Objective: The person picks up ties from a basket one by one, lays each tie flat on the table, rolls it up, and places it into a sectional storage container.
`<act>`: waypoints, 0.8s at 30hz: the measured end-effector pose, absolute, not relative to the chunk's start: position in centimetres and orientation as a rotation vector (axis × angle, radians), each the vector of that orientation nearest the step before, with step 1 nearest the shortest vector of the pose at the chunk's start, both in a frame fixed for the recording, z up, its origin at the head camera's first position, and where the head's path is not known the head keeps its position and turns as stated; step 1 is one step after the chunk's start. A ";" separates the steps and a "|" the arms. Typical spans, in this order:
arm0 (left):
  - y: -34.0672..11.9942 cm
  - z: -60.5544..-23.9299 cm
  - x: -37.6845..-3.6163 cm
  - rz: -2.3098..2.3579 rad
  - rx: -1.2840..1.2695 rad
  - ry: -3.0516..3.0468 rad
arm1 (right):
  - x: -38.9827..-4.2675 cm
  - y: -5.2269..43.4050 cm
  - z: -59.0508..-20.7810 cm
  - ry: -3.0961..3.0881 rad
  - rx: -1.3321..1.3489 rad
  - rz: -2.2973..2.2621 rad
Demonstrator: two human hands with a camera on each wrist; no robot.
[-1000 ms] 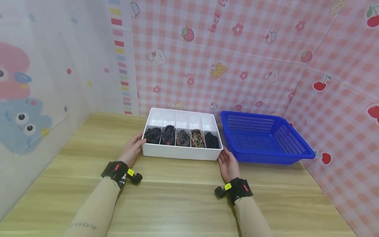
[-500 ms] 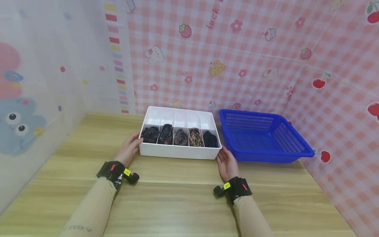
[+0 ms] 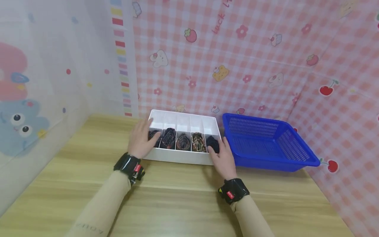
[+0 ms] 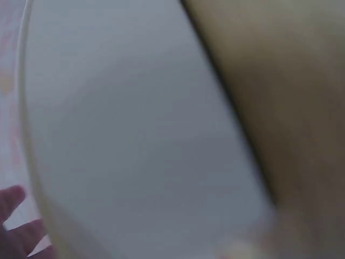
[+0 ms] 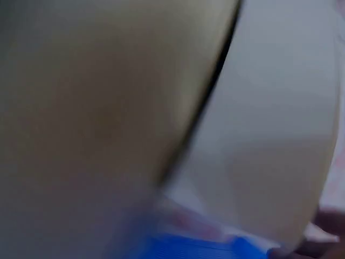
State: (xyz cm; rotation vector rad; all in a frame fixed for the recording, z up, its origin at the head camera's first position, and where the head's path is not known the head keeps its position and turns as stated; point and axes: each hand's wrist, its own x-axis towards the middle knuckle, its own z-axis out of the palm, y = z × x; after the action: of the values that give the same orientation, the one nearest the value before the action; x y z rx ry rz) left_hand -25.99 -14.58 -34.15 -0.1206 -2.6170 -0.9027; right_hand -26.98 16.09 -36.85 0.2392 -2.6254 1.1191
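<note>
A white divided box [image 3: 180, 157] stands on the table, its front compartments holding several rolled pieces of dark cloth, among them a patterned roll [image 3: 198, 142] and a black roll [image 3: 212, 144]. My left hand [image 3: 140, 141] lies over the box's left end, fingers extended and thumb across the leftmost roll [image 3: 153, 134]. At the right end, my right hand [image 3: 224, 160] has its fingers along the outer side and its thumb over the front rim by the black roll. Whether either hand presses on the box cannot be told. Both wrist views are blurred, showing mostly the box's front wall [image 4: 135, 118].
A blue perforated basket [image 3: 266, 161] stands close to the box's right side. Behind them hangs a pink checked cloth [image 3: 201, 65], with a white printed sheet [image 3: 83, 49] at the left. The wooden table [image 3: 171, 200] extends toward me.
Both hands have turned and shifted from gripping the box's lower sides to lying over its ends, thumbs now above the front corners. The head view has shifted slightly.
</note>
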 end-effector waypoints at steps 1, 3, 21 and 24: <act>-13.2 -33.7 -26.5 -0.768 -0.146 -2.646 | -27.2 15.6 -36.4 -2.659 0.279 0.963; -10.6 -33.1 -27.6 -0.573 -0.185 -2.742 | -28.0 14.2 -35.6 -2.694 0.339 0.743; -7.8 -34.5 -30.3 -0.458 -0.023 -3.060 | -32.6 9.4 -35.3 -3.109 0.473 0.450; -7.4 -34.6 -30.7 -0.452 -0.026 -3.066 | -32.7 9.7 -35.4 -3.120 0.449 0.459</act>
State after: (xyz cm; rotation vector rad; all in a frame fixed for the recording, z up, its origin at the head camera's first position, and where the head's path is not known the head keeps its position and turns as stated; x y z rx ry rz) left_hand -30.68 -7.44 -34.61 -0.0260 -3.0663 -0.4518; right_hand -32.71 9.73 -35.36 0.4489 -3.1198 0.4591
